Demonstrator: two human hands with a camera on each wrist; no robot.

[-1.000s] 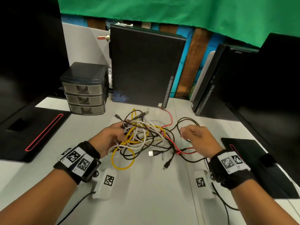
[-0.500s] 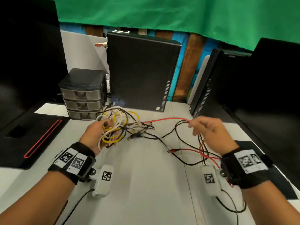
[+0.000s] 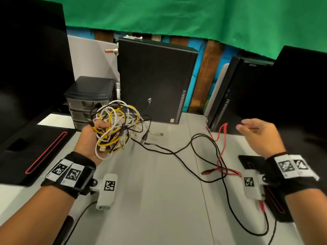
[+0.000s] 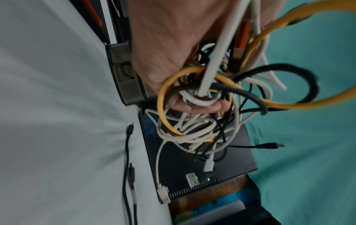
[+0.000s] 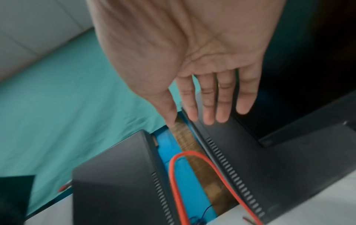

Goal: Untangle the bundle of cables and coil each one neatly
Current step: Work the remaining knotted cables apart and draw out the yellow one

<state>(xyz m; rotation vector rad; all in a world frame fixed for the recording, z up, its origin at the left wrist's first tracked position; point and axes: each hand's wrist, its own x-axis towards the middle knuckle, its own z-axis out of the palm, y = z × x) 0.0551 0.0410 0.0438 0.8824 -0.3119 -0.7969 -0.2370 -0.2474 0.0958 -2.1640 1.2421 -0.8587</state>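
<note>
Tangled yellow, white and black cable bundle (image 3: 115,128) held aloft; red cable (image 3: 223,149) and black cable (image 3: 184,163) on table.

We can't trace single strands inside the knotted yellow, white and black cable bundle (image 3: 115,129); our left hand's fingers (image 4: 202,106) are mostly buried.

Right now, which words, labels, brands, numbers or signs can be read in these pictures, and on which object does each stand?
No text can be read.
Wristbands: square black-and-white code markers, no words.
Wrist camera housings: the same kind of marker.
Black computer case: a small sticker, too small and blurred to read.
</note>
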